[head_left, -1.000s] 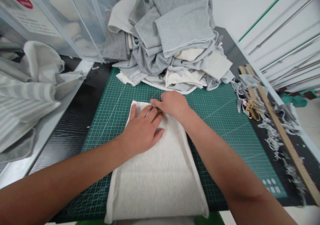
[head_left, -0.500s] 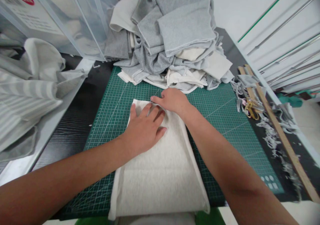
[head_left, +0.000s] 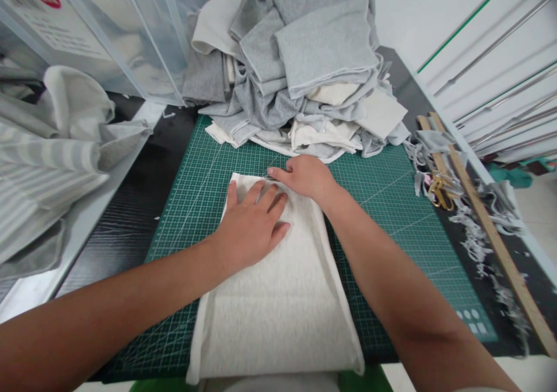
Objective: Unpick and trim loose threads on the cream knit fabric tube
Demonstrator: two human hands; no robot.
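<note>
A cream-coloured folded piece of fabric (head_left: 278, 322) lies lengthwise on a green cutting mat (head_left: 369, 177), its near end reaching the table's front edge. My left hand (head_left: 255, 224) rests flat on the fabric's far part, fingers spread towards the far edge. At that far edge, just right of the left fingertips, is my right hand (head_left: 307, 174). Its fingers are curled and the thumb points left. Something thin and dark shows by the thumb tip, but the hand hides most of it and I cannot name it.
Behind the fabric rises a heap of grey and cream cloth pieces (head_left: 322, 50). Striped cloth (head_left: 52, 166) lies at the left, near a clear plastic bin (head_left: 143, 38). On the right are gold-handled scissors (head_left: 441, 192), a wooden strip (head_left: 500, 247) and thread scraps (head_left: 474, 241).
My right hand has slid slightly to the right along the fabric's far edge. The left hand stays pressed on the fabric.
</note>
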